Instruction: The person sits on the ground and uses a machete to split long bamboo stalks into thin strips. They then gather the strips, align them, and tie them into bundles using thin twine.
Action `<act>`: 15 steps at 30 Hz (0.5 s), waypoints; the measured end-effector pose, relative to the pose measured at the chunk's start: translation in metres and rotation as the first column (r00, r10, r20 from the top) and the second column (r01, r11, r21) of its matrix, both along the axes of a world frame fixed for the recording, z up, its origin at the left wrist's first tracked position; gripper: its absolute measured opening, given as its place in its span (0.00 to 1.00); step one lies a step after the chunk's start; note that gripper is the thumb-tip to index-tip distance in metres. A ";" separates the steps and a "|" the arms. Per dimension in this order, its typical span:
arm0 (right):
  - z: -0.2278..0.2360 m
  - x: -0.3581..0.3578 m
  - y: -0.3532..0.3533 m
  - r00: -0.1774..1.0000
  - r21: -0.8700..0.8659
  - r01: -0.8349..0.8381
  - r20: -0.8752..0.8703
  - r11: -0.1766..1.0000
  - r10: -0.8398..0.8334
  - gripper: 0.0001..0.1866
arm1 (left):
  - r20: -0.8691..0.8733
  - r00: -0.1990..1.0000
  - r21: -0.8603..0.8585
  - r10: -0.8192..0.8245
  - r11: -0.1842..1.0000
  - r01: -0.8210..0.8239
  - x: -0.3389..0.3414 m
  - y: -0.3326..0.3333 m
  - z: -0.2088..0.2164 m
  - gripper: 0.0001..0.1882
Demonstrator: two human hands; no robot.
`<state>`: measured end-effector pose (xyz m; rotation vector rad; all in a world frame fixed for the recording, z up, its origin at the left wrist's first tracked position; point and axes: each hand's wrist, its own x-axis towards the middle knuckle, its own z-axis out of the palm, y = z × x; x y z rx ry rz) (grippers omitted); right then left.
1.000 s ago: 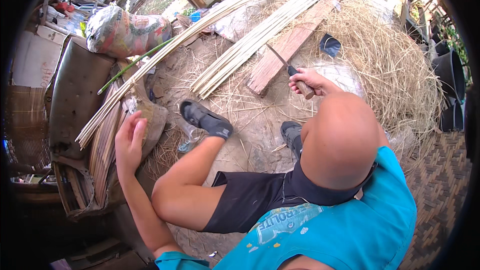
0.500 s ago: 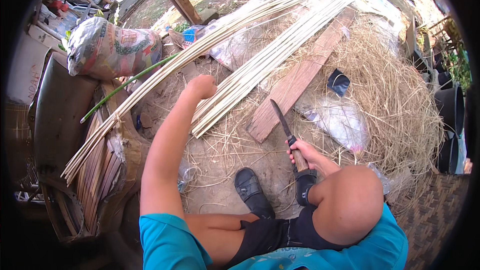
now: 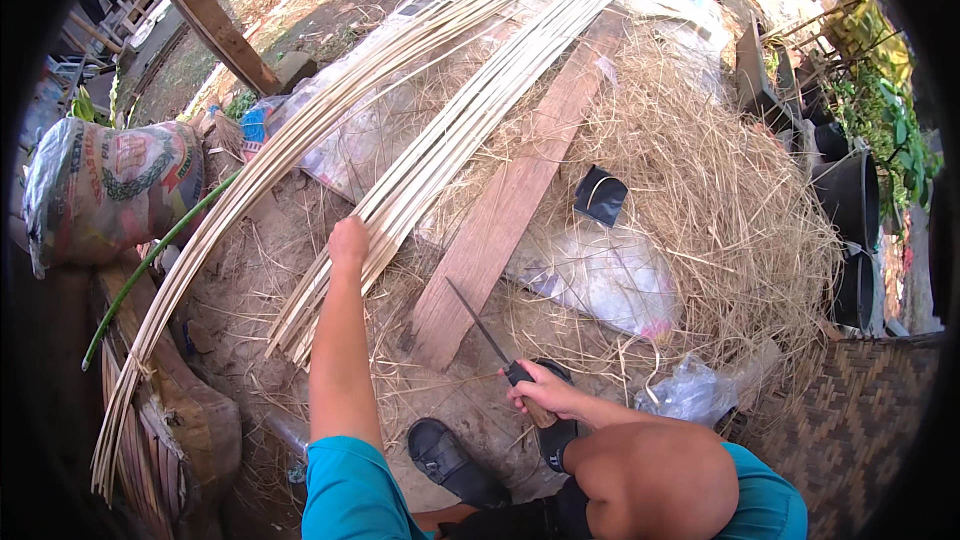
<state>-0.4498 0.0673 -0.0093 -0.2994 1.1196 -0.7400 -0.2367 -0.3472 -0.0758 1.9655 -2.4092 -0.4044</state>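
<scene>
My left hand (image 3: 348, 242), its fingers curled and mostly hidden behind the back of the hand, grips at the left side of a flat bundle of long pale bamboo strips (image 3: 445, 145). In my right hand (image 3: 548, 393) is a long, narrow-bladed knife (image 3: 484, 328) with a dark collar and wooden handle. Its blade points up and left, the tip over the near part of a reddish-brown wooden board (image 3: 510, 210). Left of my left hand, a second bundle of strips (image 3: 262, 172), tied near its close end, stretches diagonally away.
A green stick (image 3: 160, 250) lies beside the tied bundle, near a stuffed sack (image 3: 115, 180). Fibrous shavings (image 3: 740, 170) heap on the right, with a black scrap (image 3: 601, 196) and a white sack (image 3: 605, 280) beside them. Black pots (image 3: 848, 195) and a woven mat (image 3: 850, 430) are farther right.
My left hand has come from beside the pale strips onto them, and their near ends lie farther left and closer. My right hand still holds the knife. The whole view has shifted.
</scene>
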 end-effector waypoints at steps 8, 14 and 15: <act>0.011 0.009 -0.002 0.962 -0.189 -0.170 -0.243 0.967 0.122 0.31 | -0.390 0.919 -0.425 -0.055 0.896 -0.127 0.006 0.008 0.176 0.15; 0.048 0.006 -0.021 0.627 -0.394 -0.713 -0.729 0.580 0.275 0.26 | -0.693 0.720 0.128 0.041 0.990 0.067 -0.045 0.055 0.203 0.23; 0.062 0.009 -0.026 0.589 -0.355 -0.750 -0.742 0.558 0.319 0.25 | -0.680 0.729 0.212 0.074 0.972 0.099 -0.064 0.066 0.197 0.22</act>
